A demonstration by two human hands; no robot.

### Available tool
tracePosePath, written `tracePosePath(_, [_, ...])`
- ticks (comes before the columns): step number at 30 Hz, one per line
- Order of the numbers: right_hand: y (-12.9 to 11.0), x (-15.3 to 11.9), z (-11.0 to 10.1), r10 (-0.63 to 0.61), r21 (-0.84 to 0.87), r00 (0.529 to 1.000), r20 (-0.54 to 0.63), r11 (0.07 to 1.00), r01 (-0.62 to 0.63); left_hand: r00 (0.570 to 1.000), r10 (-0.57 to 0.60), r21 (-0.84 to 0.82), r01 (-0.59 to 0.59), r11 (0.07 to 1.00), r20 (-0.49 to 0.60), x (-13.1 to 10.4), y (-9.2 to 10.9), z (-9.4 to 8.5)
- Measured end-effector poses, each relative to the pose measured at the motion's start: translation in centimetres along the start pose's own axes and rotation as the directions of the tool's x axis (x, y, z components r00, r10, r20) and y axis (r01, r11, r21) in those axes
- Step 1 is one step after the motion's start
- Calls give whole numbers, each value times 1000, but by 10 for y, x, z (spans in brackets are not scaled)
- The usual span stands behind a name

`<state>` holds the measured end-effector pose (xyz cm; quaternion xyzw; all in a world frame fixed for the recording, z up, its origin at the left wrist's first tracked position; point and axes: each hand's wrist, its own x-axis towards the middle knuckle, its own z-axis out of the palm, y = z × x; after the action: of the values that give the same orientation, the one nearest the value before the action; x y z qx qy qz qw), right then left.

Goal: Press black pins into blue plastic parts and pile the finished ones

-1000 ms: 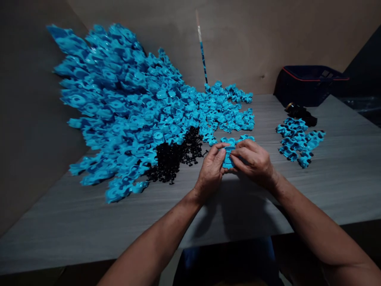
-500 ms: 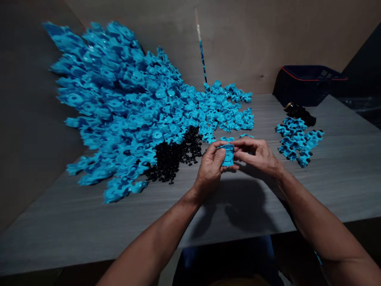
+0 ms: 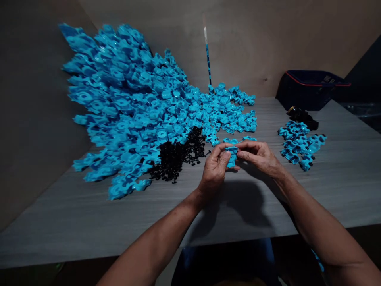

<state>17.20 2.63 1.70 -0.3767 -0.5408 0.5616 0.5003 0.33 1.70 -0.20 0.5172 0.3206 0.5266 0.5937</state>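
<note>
Between both hands is a small blue plastic piece (image 3: 232, 157), held above the table. My left hand (image 3: 214, 167) grips it from the left with the thumb on its face. My right hand (image 3: 259, 157) pinches its upper right side with thumb and forefinger; whether a smaller part sits between those fingertips cannot be made out. Just behind the hands lie a few blue pieces (image 3: 249, 138). To the left, small black axle-like parts (image 3: 171, 161) are heaped beside a large pile of blue pieces (image 3: 125, 95).
On the right of the table (image 3: 342, 178) lies a group of blue pieces with black ends (image 3: 302, 143). Behind it are a dark object with a gold rim (image 3: 300, 116) and a dark basket with a red edge (image 3: 309, 89). A thin patterned stick (image 3: 208, 59) stands at the back.
The held blue piece has tilted and shows less of its face. My right fingers have closed in on its right edge. The whole view has shifted slightly.
</note>
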Motion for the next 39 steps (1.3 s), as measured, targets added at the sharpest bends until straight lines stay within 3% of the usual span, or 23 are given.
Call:
tracePosePath(8, [8,1,6,-51,25,998,29,998,50,997,19,60,-15,998,-75,-1,2,2])
tracePosePath(17, [15,3,12,-30,52,998,-48,998,33,994,-7,54,13,998,-111,-2,2,2])
tracePosePath(25, [18,5,10,-31,72,998,-63,997,36,967,-251,-255,252,934,39,15,3,-9])
tracePosePath(29, [17,5,13,-70,79,996,-55,994,75,963,-266,-334,267,904,48,18,2,-11])
tracePosePath(39, [16,3,14,-54,69,998,-28,996,56,951,-306,-353,303,885,49,16,9,-11])
